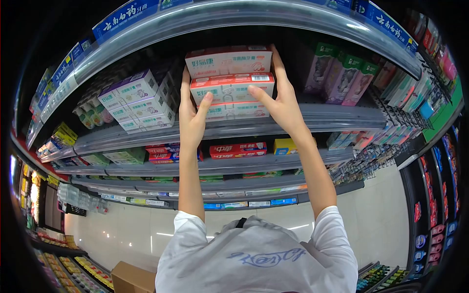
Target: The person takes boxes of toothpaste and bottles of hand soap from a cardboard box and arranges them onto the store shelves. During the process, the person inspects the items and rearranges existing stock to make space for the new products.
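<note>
A stack of red-and-white toothpaste boxes [232, 94] stands on the grey shelf in front of me. My left hand [192, 115] is at the stack's left side, fingers along the edge and thumb on the front. On the right side, my right hand [282, 105] presses its thumb against the front of the upper box while its fingers reach back along the end. Another red-and-white box [229, 61] sits behind and above, between my fingertips. Both hands clasp the stack from its two ends. How far the fingers reach behind is hidden.
White-and-purple toothpaste boxes [139, 100] are stacked left of my hands. Purple and pink packs [342, 73] stand to the right. A curved shelf edge [244, 17] overhangs from above. Lower shelves hold red boxes [238, 150]. A cardboard box [133, 278] is on the floor behind.
</note>
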Demonstrator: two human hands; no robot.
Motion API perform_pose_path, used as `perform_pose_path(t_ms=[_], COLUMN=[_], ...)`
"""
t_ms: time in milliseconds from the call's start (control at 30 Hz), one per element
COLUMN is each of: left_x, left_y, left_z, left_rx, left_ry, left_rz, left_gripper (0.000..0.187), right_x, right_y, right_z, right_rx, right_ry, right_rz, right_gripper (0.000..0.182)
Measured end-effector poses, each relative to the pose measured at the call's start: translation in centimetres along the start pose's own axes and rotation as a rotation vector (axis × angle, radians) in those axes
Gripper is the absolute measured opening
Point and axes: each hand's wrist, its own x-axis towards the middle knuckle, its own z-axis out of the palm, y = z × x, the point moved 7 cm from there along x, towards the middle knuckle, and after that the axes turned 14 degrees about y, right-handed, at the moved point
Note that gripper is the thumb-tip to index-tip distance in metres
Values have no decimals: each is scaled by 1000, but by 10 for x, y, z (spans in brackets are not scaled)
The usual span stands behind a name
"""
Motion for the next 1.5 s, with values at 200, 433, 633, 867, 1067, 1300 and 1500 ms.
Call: perform_pose_path(t_ms=[200,433,633,867,1067,1300,1500], left_x=[0,5,6,4,1,-2,-4], left_y=[0,5,1,-2,-5,-7,-5], left_z=[0,0,-3,-6,-7,-10,-11], left_rx=[-52,-37,31,56,79,-9,16], left_ry=[0,-17,-12,-13,-2,36,67], left_rz=[-64,38,82,70,144,67,59], left_gripper=[69,71,75,79,72,60,59], right_x=[0,5,8,8,2,-1,-2], right_y=[6,4,-1,-10,-5,0,-1], right_z=[2,2,3,4,3,2,2], right_rx=[109,89,79,27,14,93,83], right_ry=[11,19,-11,38,64,76,84], right_rz=[56,26,24,-58,-34,28,-4], right_gripper=[88,90,91,89,86,85,85])
